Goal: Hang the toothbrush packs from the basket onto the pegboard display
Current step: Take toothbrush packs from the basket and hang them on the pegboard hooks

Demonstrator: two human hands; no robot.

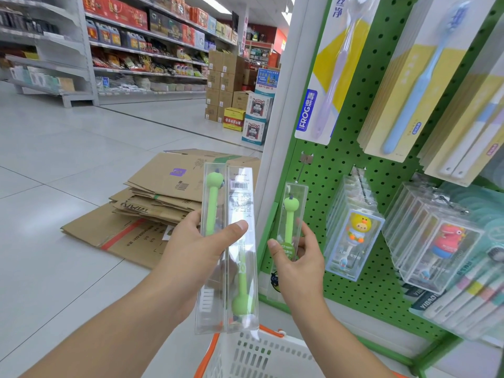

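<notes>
Flattened cardboard boxes (174, 197) lie stacked on the pale tiled floor (68, 165) at centre frame. Behind them, at upper left, grey shop shelves (147, 54) carry red gift boxes, jugs and packaged snacks — a second shelf unit (46, 64) stands further left. At upper centre, sealed brown cartons (222, 83) are piled high, with a yellow-and-red case (234, 119) and printed blue-and-white boxes (256, 120) beside them.

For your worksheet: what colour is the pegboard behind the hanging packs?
Green pegboard, dotted with dark holes; head view.
</notes>
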